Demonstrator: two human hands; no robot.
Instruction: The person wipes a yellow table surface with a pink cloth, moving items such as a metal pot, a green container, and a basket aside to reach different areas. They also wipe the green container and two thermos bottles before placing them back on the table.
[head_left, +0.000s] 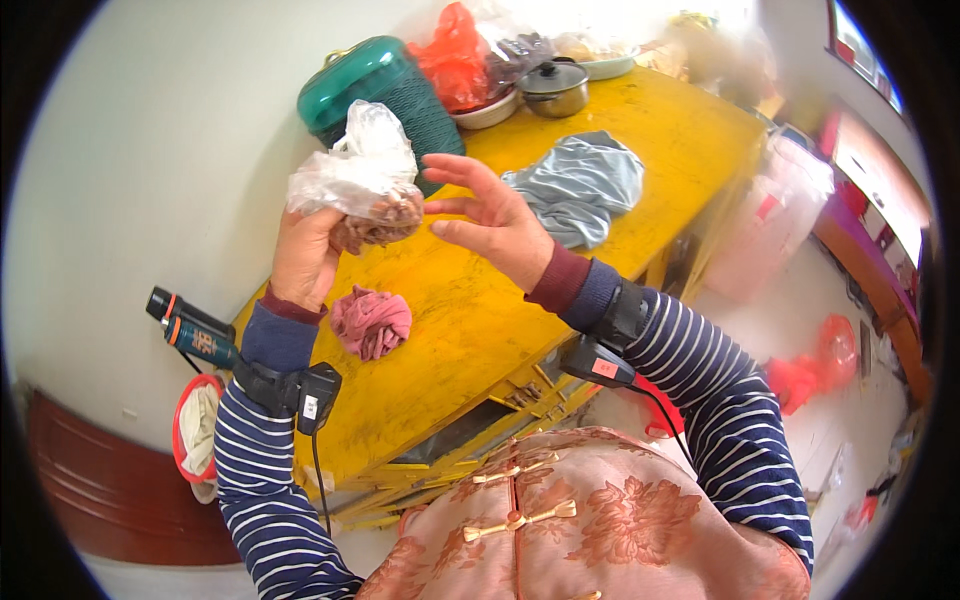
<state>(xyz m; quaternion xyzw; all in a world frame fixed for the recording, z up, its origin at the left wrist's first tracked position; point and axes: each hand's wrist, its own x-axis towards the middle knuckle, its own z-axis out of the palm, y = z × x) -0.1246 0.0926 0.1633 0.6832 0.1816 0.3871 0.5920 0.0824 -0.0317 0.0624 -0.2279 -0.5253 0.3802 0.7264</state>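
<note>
My left hand (304, 255) grips a clear plastic bag (352, 184) with brown, lumpy contents, held up over the left part of the yellow tabletop (465, 300). Just right of the bag is my right hand (487, 217), its fingers spread and nothing in it; the fingertips come close to the bag, and whether they touch it I cannot tell. A crumpled pink cloth (370, 322) lies on the table below the bag. Behind my right hand a grey-blue cloth (581, 184) is spread in folds.
Along the table's back stand a green lidded basket (390, 90), a white bowl (487, 115) with a red plastic bag (454, 60), and a metal pot with a glass lid (555, 86). Two dark bottles (199, 337) and a red-rimmed basket (180, 427) are at the left. Red bags (806, 371) lie on the floor at right.
</note>
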